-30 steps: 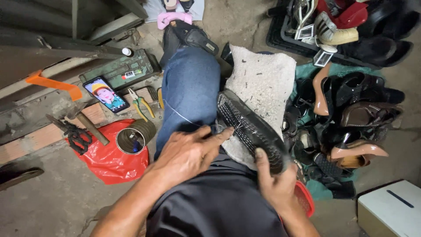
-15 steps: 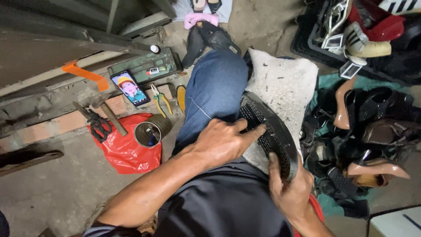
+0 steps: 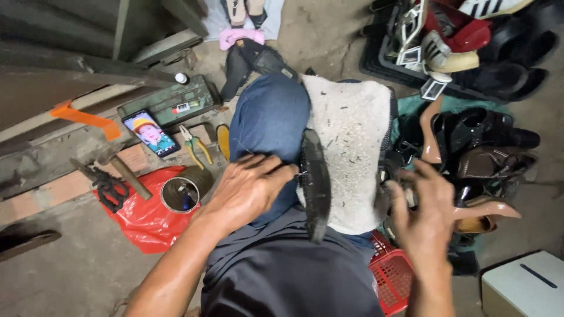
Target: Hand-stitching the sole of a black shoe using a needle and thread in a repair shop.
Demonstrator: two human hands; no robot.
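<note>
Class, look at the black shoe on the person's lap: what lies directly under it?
The black shoe stands on edge on a white fleecy cloth flecked with dark trimmings and spread over the right thigh. The left hand steadies it. The leg beneath the cloth is covered.

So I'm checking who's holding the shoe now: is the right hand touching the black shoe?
Apart. The head view shows the right hand open, lifted right of the black shoe, white cloth visible between them; the left hand touches the shoe.
</note>
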